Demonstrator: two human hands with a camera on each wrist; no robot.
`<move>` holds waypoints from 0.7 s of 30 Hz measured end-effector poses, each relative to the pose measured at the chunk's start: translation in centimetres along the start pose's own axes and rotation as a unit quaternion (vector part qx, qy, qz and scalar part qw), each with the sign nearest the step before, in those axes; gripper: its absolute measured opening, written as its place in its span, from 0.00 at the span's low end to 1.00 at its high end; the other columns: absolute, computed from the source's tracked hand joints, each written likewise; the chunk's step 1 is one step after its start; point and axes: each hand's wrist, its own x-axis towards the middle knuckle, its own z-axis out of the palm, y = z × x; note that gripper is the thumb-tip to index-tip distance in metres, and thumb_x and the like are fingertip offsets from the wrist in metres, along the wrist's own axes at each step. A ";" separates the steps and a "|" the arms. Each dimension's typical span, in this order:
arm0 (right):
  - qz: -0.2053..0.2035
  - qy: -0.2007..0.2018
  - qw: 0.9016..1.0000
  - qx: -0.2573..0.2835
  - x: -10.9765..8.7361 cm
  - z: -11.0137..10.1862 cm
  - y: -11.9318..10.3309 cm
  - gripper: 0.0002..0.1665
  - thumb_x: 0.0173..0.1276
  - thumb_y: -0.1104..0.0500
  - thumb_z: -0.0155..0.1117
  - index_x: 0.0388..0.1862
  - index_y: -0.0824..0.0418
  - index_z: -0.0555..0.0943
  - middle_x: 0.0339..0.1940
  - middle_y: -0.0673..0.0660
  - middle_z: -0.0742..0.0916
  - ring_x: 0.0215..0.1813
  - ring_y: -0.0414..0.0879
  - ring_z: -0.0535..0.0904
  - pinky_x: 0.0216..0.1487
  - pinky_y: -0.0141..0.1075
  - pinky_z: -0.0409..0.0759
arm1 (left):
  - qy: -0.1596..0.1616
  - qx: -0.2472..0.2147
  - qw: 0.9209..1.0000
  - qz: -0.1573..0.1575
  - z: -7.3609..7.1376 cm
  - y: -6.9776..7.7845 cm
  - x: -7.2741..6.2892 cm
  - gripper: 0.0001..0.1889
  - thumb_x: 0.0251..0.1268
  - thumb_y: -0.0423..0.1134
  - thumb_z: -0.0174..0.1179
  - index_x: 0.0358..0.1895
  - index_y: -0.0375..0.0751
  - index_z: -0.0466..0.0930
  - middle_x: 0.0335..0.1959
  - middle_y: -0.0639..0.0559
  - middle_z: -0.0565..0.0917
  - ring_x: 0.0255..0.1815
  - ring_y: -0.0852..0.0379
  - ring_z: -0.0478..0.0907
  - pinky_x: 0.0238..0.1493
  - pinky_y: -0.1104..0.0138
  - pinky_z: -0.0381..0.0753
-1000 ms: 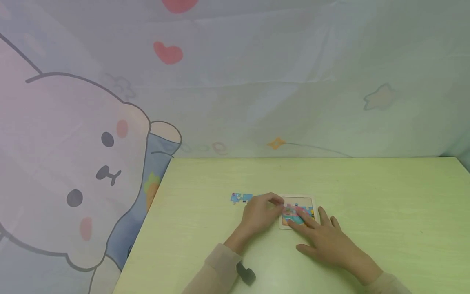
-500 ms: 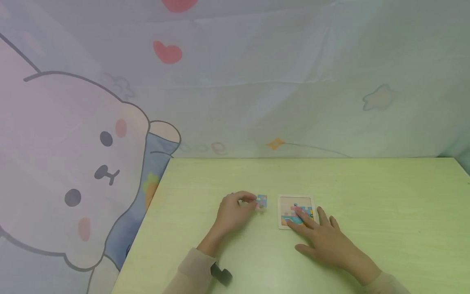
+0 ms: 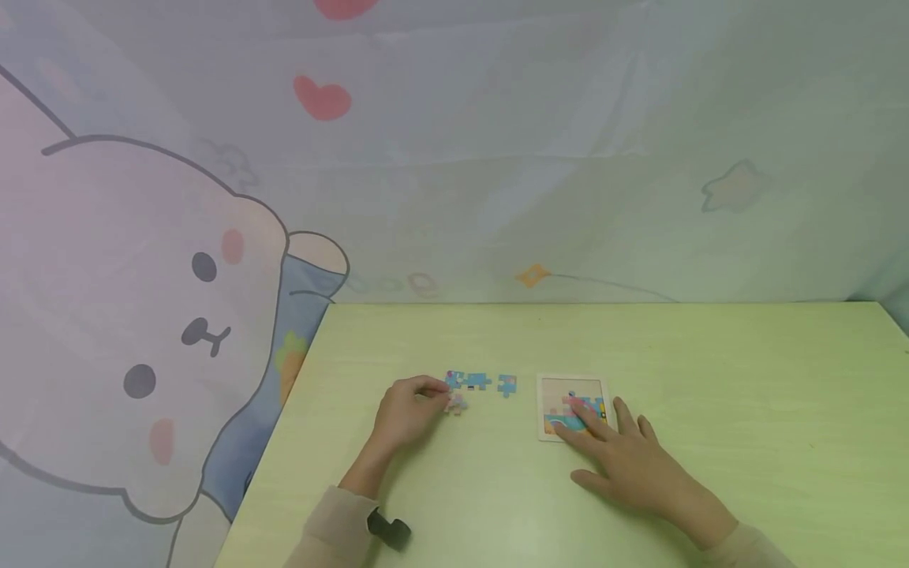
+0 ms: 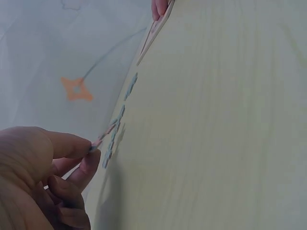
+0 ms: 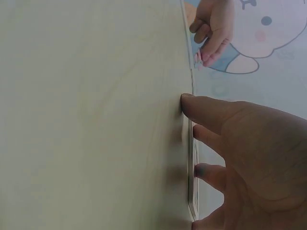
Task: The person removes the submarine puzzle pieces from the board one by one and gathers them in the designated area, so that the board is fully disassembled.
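My left hand point(image 3: 410, 412) pinches a pinkish jigsaw piece point(image 3: 457, 405) between thumb and forefinger. The left wrist view shows that piece point(image 4: 102, 137) tilted, held above the table. Just beyond it in the head view lie blue jigsaw pieces: two link side by side point(image 3: 477, 381), and one point(image 3: 506, 385) sits apart to the right. My right hand point(image 3: 628, 467) has its fingers spread, with fingertips on the square puzzle tray point(image 3: 557, 385). Joined pieces in blue, pink and orange fill the tray's lower part, partly hidden under the fingers; its upper part shows bare beige backing.
A pale yellow-green table point(image 3: 746, 394) spreads around the hands. Behind it hangs a printed cloth point(image 3: 497, 158), with a large cartoon bear point(image 3: 213, 331) at the left. A dark strap-like object point(image 3: 389, 528) hangs at the left sleeve.
My left hand has moved left from the tray, carrying the pinkish piece away from it to beside the loose blue pieces. The right hand has stayed on the tray.
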 end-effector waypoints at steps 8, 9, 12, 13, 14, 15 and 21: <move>-0.003 0.006 1.000 -0.001 0.0 0.3 0.1 0.37 0.70 0.39 0.70 0.76 0.41 0.74 0.80 0.57 0.71 0.69 0.85 0.63 0.55 0.77 0.69 | -0.004 0.022 0.999 -0.025 -0.3 -0.6 0.1 0.05 0.70 0.42 0.68 0.43 0.50 0.90 0.36 0.60 0.88 0.39 0.57 0.83 0.40 0.58 0.78; -0.004 0.006 1.000 -0.001 0.0 0.3 0.2 0.37 0.70 0.39 0.70 0.76 0.41 0.74 0.80 0.56 0.71 0.69 0.85 0.64 0.55 0.77 0.69 | -0.003 0.024 0.999 -0.029 -0.3 -0.6 0.1 0.05 0.70 0.42 0.68 0.43 0.50 0.91 0.36 0.60 0.88 0.38 0.58 0.83 0.40 0.58 0.78; -0.004 0.008 1.000 0.001 0.0 0.3 0.1 0.37 0.70 0.40 0.70 0.76 0.40 0.74 0.80 0.56 0.71 0.69 0.85 0.64 0.55 0.77 0.69 | 0.000 0.036 0.999 -0.035 -0.2 -0.5 0.1 0.05 0.70 0.43 0.69 0.43 0.51 0.91 0.36 0.60 0.88 0.37 0.57 0.83 0.37 0.59 0.77; -0.004 0.009 1.000 0.001 0.0 0.2 0.1 0.37 0.70 0.40 0.70 0.76 0.40 0.74 0.80 0.56 0.71 0.69 0.85 0.64 0.55 0.77 0.69 | 0.000 0.040 0.999 -0.035 -0.2 -0.5 0.1 0.04 0.69 0.43 0.69 0.42 0.51 0.91 0.36 0.60 0.88 0.37 0.57 0.83 0.36 0.59 0.77; -0.003 0.009 1.000 0.001 0.0 0.2 0.1 0.37 0.70 0.40 0.70 0.76 0.40 0.74 0.80 0.56 0.71 0.69 0.85 0.64 0.55 0.77 0.69 | 0.001 0.043 0.998 -0.036 -0.2 -0.5 0.1 0.04 0.69 0.44 0.69 0.42 0.51 0.91 0.36 0.60 0.88 0.36 0.57 0.83 0.35 0.60 0.77; -0.003 0.009 1.000 -0.001 0.0 0.2 0.1 0.37 0.70 0.40 0.70 0.76 0.40 0.74 0.80 0.56 0.71 0.69 0.85 0.64 0.55 0.76 0.69 | 0.000 0.046 0.998 -0.035 -0.3 -0.5 0.1 0.05 0.69 0.44 0.69 0.42 0.51 0.90 0.37 0.60 0.88 0.37 0.57 0.83 0.34 0.60 0.76; -0.003 0.008 1.000 -0.005 0.0 0.1 0.1 0.37 0.69 0.39 0.70 0.76 0.41 0.75 0.79 0.56 0.71 0.68 0.85 0.65 0.55 0.76 0.70 | 0.005 0.047 0.998 -0.032 -0.2 -0.2 0.0 0.06 0.68 0.44 0.70 0.43 0.49 0.90 0.37 0.59 0.88 0.36 0.56 0.83 0.33 0.60 0.77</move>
